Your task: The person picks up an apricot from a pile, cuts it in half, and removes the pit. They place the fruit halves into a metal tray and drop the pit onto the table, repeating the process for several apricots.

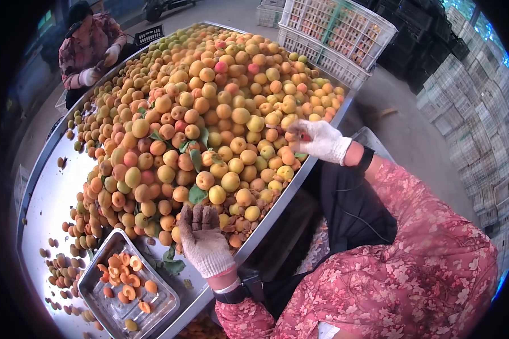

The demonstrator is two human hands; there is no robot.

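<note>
- My left hand (205, 240) wears a coarse knit glove with soiled tips. It rests at the near foot of the apricots (209, 113), its fingers (201, 213) half bent against the fruit. I cannot tell whether they grasp one.
- My right hand (318, 141), in a cleaner white knit glove, lies on the pile's right flank near the desk edge. Its fingers (297, 133) are curled among the fruit, and I cannot tell if they pinch anything.
- The apricots are round, matte, yellow to orange with red blushes, heaped high, with green leaves (197, 195) among them.
- The desk (45, 209) is shiny sheet steel with a raised rim.
- A rectangular steel tray (114, 312) just left of my left hand holds cupped orange halves (129, 278).
- Small brown lumps (62, 271) lie scattered beside the tray.
- White lattice crates (339, 31) of fruit stand past the far end.
- Another person (87, 48) in floral cloth works at the far corner.
</note>
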